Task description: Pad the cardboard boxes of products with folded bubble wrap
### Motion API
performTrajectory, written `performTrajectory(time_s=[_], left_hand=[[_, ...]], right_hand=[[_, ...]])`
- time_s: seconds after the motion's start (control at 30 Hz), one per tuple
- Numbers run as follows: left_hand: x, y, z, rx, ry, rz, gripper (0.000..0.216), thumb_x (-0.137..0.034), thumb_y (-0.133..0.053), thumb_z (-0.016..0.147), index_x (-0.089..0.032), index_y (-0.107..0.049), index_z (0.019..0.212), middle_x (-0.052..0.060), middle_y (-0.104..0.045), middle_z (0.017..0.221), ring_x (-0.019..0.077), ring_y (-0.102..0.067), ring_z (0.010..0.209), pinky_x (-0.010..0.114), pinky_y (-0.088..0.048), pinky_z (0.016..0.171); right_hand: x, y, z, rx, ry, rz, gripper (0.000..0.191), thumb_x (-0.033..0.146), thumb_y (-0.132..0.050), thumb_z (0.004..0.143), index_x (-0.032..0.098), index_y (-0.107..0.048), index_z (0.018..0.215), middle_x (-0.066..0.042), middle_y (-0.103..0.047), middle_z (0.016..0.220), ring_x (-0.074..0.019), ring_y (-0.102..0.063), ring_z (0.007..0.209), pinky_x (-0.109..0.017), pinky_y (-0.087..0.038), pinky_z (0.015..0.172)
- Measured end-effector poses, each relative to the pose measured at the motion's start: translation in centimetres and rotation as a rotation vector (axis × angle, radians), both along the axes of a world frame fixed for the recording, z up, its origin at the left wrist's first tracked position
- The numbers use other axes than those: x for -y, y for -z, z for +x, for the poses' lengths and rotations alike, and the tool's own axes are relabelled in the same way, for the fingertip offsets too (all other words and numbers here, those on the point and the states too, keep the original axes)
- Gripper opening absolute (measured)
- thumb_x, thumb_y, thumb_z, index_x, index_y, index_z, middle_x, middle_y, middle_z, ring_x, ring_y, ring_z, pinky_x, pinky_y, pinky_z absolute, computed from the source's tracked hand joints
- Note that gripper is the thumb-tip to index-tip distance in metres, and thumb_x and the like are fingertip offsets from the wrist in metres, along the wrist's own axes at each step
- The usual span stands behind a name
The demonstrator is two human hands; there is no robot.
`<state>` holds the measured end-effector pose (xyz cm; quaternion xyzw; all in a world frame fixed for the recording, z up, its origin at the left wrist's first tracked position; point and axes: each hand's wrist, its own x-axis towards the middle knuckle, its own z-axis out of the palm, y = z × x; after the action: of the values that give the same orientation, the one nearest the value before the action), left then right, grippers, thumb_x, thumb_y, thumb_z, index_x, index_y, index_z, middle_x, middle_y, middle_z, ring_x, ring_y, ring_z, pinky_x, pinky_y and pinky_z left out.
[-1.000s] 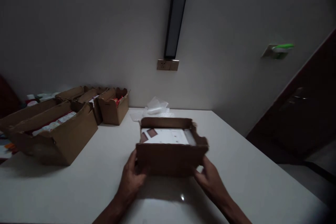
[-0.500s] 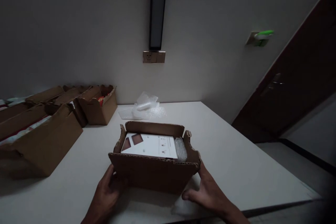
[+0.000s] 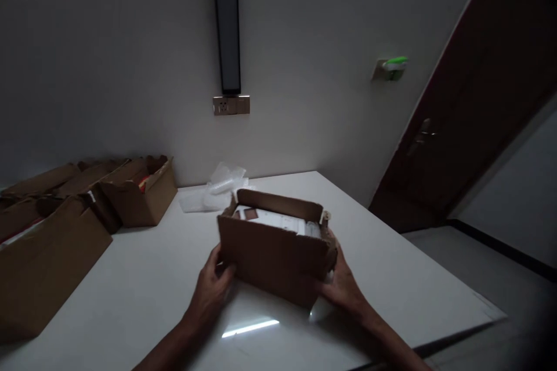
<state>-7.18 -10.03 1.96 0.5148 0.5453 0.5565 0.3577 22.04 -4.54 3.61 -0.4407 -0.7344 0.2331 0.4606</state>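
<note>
A brown cardboard box point(image 3: 270, 255), open at the top, is held between my two hands over the white table. Its near wall faces me, and it is turned slightly. Inside lie a white printed carton point(image 3: 276, 219) with brown pictures and, at the right end, some clear bubble wrap point(image 3: 312, 229). My left hand point(image 3: 213, 284) grips the lower left corner. My right hand point(image 3: 342, 284) is wrapped round the right end, its thumb on the near wall. Whether the box's underside touches the table is unclear.
Several open cardboard boxes point(image 3: 56, 261) with goods inside stand on the left of the white table point(image 3: 174, 295). Loose bubble wrap point(image 3: 224, 182) lies at the back by the wall. A wall socket point(image 3: 231, 105) sits above it. On the right is a dark door point(image 3: 461, 98).
The box has moved away from me and right, tilting so its near wall shows more. Both hands have gone with it. The camera view has shifted too.
</note>
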Motion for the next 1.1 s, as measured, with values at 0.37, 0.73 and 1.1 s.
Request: performTrajectory(time_s=[0.37,0.73,1.1], left_hand=[[-2.8,3.1,5.1,-0.473,0.129,0.02,0.053,-0.019,-0.055,0.079,-0.015,-0.059,0.132,0.016,-0.054,0.143,0.0333,-0.047,0.135,0.056,-0.036,0.114],[-3.9,3.3,5.3,-0.629,0.16,0.202,0.034,-0.007,-0.052,0.074,-0.016,-0.068,0.104,0.017,-0.065,0.122,0.0314,-0.06,0.115,0.054,-0.05,0.095],[-4.2,2.9,5.3,-0.642,0.217,0.143,0.036,-0.004,-0.052,0.072,-0.017,-0.067,0.101,0.015,-0.064,0.123,0.0308,-0.059,0.116,0.052,-0.049,0.095]], right_hand=[[-13.7,-1.2,9.8,0.013,0.719,0.178,0.127,0.07,-0.073,0.057,0.011,-0.017,0.155,-0.024,-0.037,0.149,-0.0415,-0.039,0.134,-0.057,-0.034,0.107],[-23.7,-2.2,7.3,0.096,0.873,0.065,0.121,0.058,-0.074,0.065,0.004,-0.013,0.155,-0.031,-0.034,0.148,-0.0444,-0.033,0.135,-0.06,-0.025,0.107],[-26.9,-2.7,5.4,0.218,0.953,0.06,0.109,0.057,-0.067,0.078,0.005,-0.01,0.155,-0.032,-0.035,0.146,-0.0419,-0.036,0.13,-0.052,-0.027,0.1]])
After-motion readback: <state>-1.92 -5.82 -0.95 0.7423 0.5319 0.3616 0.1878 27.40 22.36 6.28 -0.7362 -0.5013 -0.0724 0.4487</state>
